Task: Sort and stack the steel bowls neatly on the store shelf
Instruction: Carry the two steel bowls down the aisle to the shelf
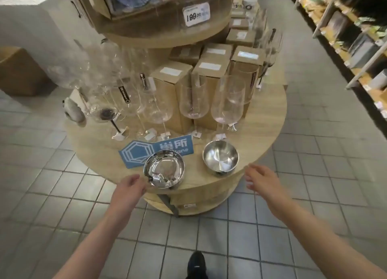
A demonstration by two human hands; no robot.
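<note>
I see two steel bowls apart at the shelf (261,119) front edge: polished bowl (164,169) at 7 o'clock, brushed bowl (220,157) at 5. My left hand (129,189) fingers touch its rim, loosely spread; right hand (262,180) is relaxed, empty, probably reaching to nest them.

Grey tiled floor (293,195), white wall (41,27), aisle shelving (356,48)

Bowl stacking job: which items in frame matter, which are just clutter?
Job:
left steel bowl
right steel bowl
round wooden shelf
left hand and right hand, both holding nothing

Clutter:
wine glasses
cardboard boxes
blue sign
price tag
</note>
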